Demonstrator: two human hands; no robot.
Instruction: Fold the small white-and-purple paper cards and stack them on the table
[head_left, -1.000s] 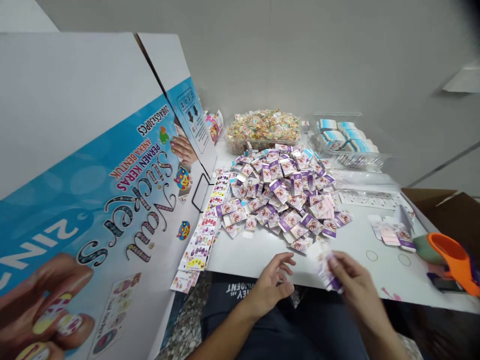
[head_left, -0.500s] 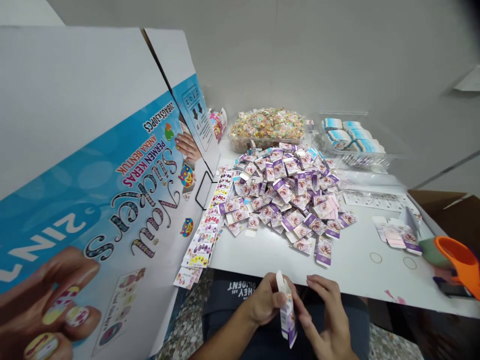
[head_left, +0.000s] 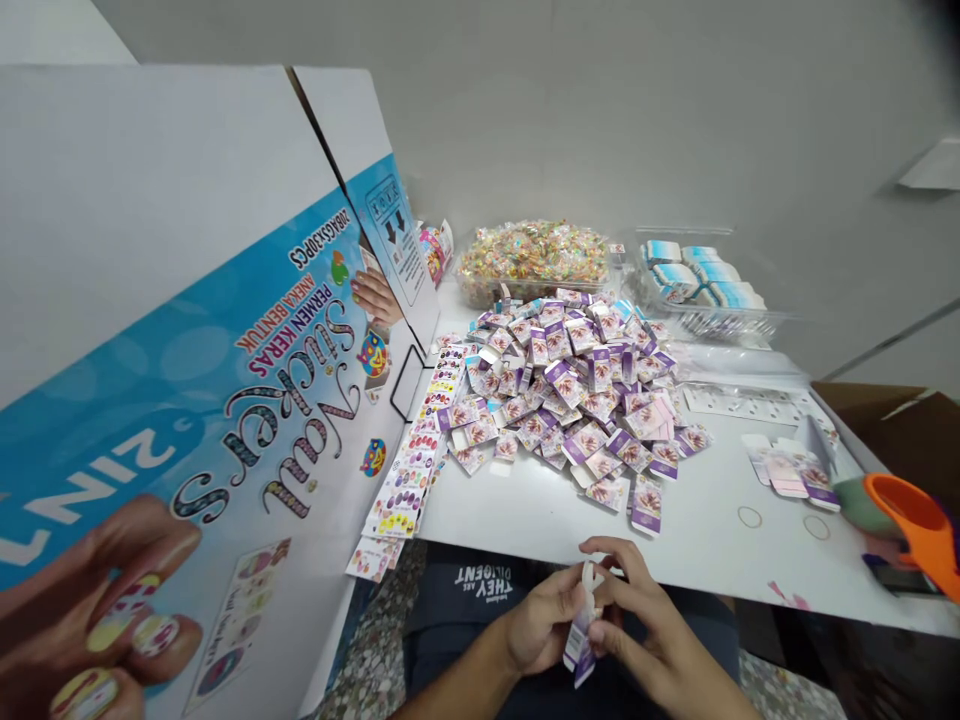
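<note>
A small purple and white box (head_left: 579, 645) is held upright over my lap, just off the table's front edge. My left hand (head_left: 538, 622) grips it from the left, fingers wrapped round it. From the right, my right hand (head_left: 634, 615) pinches the box near its top, where a white flap (head_left: 589, 576) stands up. Beyond my hands, a heap of similar small boxes (head_left: 574, 385) covers the middle of the white table (head_left: 517, 515). Long sticker sheets (head_left: 409, 470) lie at the heap's left side.
A large printed carton (head_left: 300, 250) stands at the left. Behind the heap are a tub of wrapped candies (head_left: 536, 255) and a clear tray of blue-white packs (head_left: 701, 275). Flattened boxes (head_left: 787, 468), rubber bands (head_left: 750, 516) and an orange object (head_left: 904, 510) lie at the right.
My right hand has moved left and closed onto the top of the box. The box has shifted slightly, still in my left hand.
</note>
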